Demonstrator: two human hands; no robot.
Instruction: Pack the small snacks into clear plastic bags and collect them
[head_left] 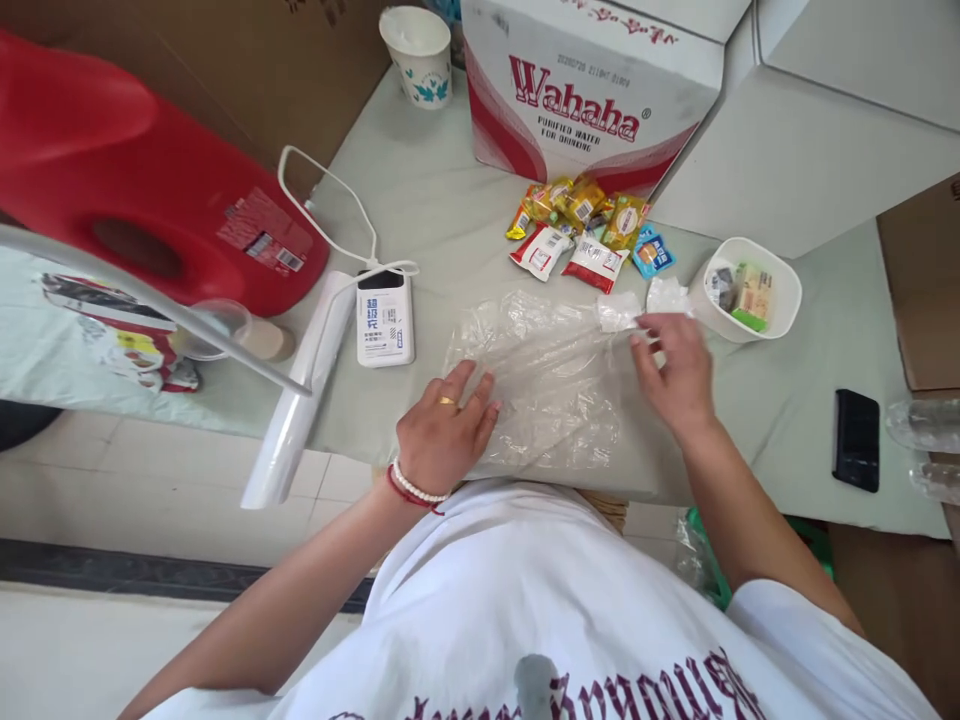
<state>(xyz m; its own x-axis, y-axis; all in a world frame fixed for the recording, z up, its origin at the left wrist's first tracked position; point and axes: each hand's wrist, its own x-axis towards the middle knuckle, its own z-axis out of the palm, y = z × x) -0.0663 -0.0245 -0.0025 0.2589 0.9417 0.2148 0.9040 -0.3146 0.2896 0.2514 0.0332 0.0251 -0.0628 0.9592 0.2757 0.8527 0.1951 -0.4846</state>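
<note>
A crinkled clear plastic bag point(559, 405) lies flat at the table's near edge in front of me. My left hand point(448, 418) rests on its left side with the fingers spread. At the upper right corner, my right hand point(677, 368) pinches the plastic between thumb and fingers, and creases run from there across the sheet. Just beyond those fingertips lie two crumpled white pieces, a left one point(619, 311) and a right one point(667, 296). A white tub point(789, 290) holding small packets, one of them green and beige, stands close to my right hand.
Several snack packets point(595, 262) are heaped before a Wahaba-style "Wahaha" water carton point(592, 110). To the left are a white power bank point(385, 325) with its cable, a plastic roll point(296, 410) and a red jug point(150, 180). A paper cup point(424, 75) stands behind; a black phone point(856, 440) lies right.
</note>
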